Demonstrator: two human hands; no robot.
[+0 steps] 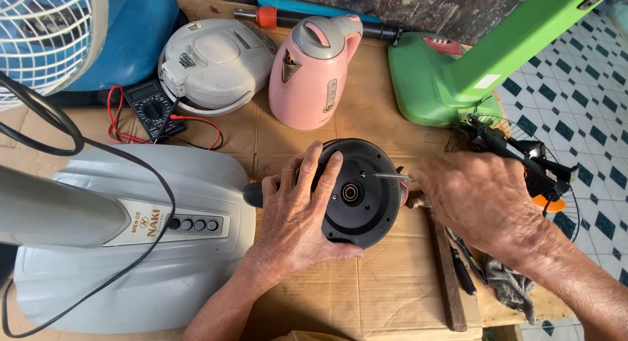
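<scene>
From the head view, the left hand (297, 213) is clamped over the left side of the black motor housing (360, 192), which sits face-up on the cardboard-covered counter (392, 288), between the grey fan base (137, 249) and the right hand. The right hand (474, 197) is gripping a screwdriver (391, 176), tip at the housing's upper right rim. I'd say keep that left palm pressing down hard so the housing can't spin, and keep the shaft square to the screw. Housing's round, matte black plastic, with a brass-looking bushing dead centre.
</scene>
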